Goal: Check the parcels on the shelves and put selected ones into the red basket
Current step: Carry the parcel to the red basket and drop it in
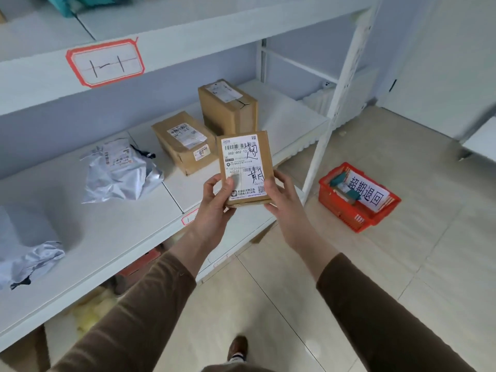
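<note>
A small flat cardboard parcel with a white label and black handwriting is held upright in front of the shelf edge. My left hand grips its lower left side, thumb on the label. Against its lower right edge, my right hand holds it too. The red basket stands on the floor to the right, with a white sign and a few items inside. On the middle shelf lie two cardboard boxes and a grey plastic mailer.
Another grey mailer lies at the shelf's left end. A white upright post stands between shelf and basket. An upper shelf with a red-bordered label overhangs. Tiled floor lies below; a lower shelf holds more packages.
</note>
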